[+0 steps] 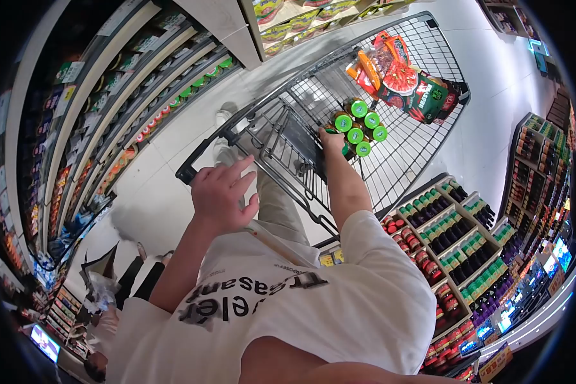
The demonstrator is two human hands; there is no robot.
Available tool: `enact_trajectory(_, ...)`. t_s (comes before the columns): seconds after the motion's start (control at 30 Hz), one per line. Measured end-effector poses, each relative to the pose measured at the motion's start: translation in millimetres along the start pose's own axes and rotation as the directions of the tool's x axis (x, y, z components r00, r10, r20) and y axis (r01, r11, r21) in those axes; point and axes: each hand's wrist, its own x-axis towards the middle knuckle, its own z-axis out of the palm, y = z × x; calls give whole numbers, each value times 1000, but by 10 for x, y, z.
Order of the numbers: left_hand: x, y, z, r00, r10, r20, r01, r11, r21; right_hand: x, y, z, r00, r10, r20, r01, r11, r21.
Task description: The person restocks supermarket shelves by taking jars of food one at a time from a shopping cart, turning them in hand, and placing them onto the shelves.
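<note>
My right hand (330, 139) reaches down into the shopping cart (422, 150), fingers curled round a jar (346, 149) at the near edge of a cluster. Several green-lidded jars (356, 135) stand there close together, lids up. My left hand (223, 195) is raised beside the cart's handle (201, 157), its fingers apart and nothing in them. Farther forward in the cart lie a dark green and red bag (429, 99) and a pack with a round red picture (400, 78). Orange packets (368, 67) lie next to these.
Shelves of packaged goods (128, 83) line the left side. On the right, a display rack (451, 224) holds dark bottles and red-lidded jars. Packets fill a shelf (294, 19) beyond the cart. Another person (105, 320) is at the lower left.
</note>
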Motion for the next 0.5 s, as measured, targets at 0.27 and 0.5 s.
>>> enact_trajectory(0.27,10,-7,3,1000,-2,-11,2,1000,-7,58,-12,55,998,-64,21,66,991,-112)
enact_trajectory(0.5,27,-2,-3,999,23,-43,-23,1000,-9,-301,-47,-202,999,-42,0,42,999,-2)
